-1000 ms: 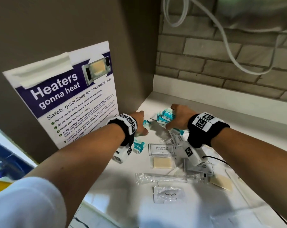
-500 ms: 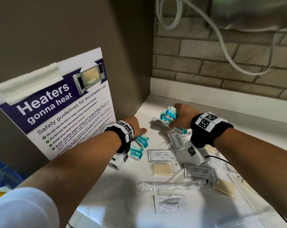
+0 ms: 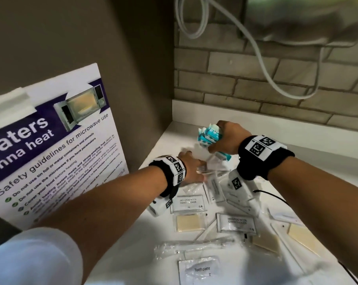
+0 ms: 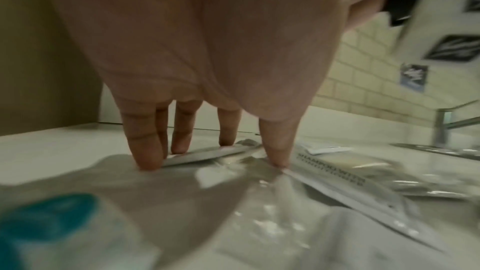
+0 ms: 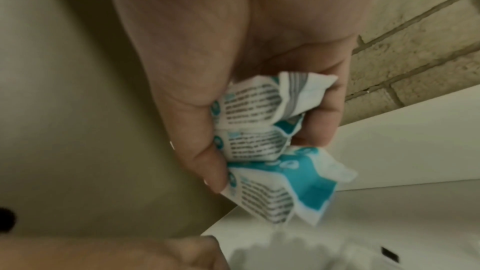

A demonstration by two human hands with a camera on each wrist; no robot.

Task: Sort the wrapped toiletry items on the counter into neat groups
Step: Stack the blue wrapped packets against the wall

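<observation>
Sorting's barely underway, I'd say. The left hand [image 3: 191, 167] has straight fingers [image 4: 145, 147] pressing a clear packet [image 4: 207, 154] flat on the counter [image 3: 328, 171]. The right hand [image 3: 228, 138] is fisted around a bunch of teal sachets [image 3: 209, 136], lifted off the counter. Shampoo sachets [image 3: 187, 202], soaps [image 3: 188, 223] and toothpaste [image 3: 200, 270] lie mixed. Only the right wrist view shows the sachets' printed backs [image 5: 259, 145].

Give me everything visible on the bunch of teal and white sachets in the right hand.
The teal and white sachets are small flat packets, glossy like foil or plastic: white faces with blocks of dark print too blurred to read, teal bands and round teal marks. At least three are bunched and crumpled, crimped ends sticking out. The right hand grips them between thumb and curled fingers, lifted off the white counter near the back corner. Only that hand touches them.
</observation>
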